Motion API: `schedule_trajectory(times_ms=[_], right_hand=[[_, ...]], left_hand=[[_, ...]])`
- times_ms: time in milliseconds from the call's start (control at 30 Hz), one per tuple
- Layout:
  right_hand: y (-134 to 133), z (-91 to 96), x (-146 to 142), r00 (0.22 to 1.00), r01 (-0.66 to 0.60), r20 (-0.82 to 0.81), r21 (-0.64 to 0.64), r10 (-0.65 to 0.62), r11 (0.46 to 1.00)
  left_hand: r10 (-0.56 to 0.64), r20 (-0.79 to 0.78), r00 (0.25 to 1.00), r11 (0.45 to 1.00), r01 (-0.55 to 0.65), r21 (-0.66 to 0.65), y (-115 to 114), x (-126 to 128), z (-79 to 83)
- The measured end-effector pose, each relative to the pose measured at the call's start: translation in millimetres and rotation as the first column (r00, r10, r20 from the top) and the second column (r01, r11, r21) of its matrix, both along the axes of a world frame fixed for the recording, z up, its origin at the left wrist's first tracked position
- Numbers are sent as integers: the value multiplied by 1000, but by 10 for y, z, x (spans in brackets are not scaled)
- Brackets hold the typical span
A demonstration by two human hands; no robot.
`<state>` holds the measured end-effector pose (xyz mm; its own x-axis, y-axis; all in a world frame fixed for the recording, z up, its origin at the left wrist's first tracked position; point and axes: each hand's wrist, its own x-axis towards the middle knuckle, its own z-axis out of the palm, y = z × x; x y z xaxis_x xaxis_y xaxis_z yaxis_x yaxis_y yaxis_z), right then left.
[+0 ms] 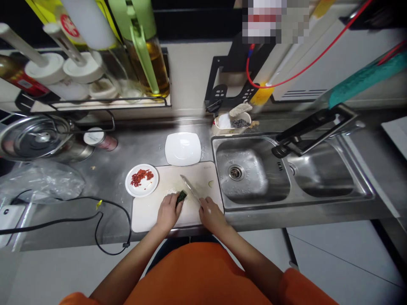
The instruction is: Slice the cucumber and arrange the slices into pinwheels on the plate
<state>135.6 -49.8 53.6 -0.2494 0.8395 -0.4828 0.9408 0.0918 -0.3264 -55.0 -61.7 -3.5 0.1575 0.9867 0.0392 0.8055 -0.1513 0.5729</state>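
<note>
My left hand [168,212] is closed around a short dark green piece of vegetable that looks like cucumber [181,196], held down on the white cutting board [149,216]. In my right hand [211,215] is the handle of a kitchen knife [190,186]. Its blade slants up and left over the board, just right of the cucumber and apart from it. A small pale green slice [210,183] lies near the board's right side. Overlapping the board's upper left corner, a round white plate [129,182] holds small chopped red pieces [140,177]. Behind the board is a bare square white plate [182,148].
To the right is a double steel sink [254,169] with a black faucet [299,131]. A caddy with scrubbers [235,123] stands behind it. At left lie a black cable [95,218], a plastic bag [47,182] and a lidded pot [38,137]. Overhead, a rack [127,103] carries bottles.
</note>
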Motion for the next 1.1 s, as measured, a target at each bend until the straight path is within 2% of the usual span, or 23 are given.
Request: schedule_trajectory(times_ms=[100,267,500,667,767,933,1100], right_hand=[[42,15,-55,999,-33,23,-31,34,999],[103,42,-145,990,-123,54,-95,128,988],[144,14,-145,987,-148,53,-48,150,988],[49,-22,-79,984,-169,55,9,168,986],[-21,42,-40,979,-181,93,13,179,983],[-84,207,26,970,-200,122,-98,212,975],[-133,234,68,965,-217,119,-131,233,967]], left_hand=[[-3,9,1000,999,3,43,1,33,-9],[-110,49,993,991,106,77,48,7,-73],[-137,30,990,983,132,124,83,-46,-127],[-168,24,986,975,162,152,85,-41,-126],[-171,16,985,974,166,156,86,-39,-124],[-157,6,988,975,154,159,69,-32,-154],[-152,3,988,973,149,174,56,-29,-187]])
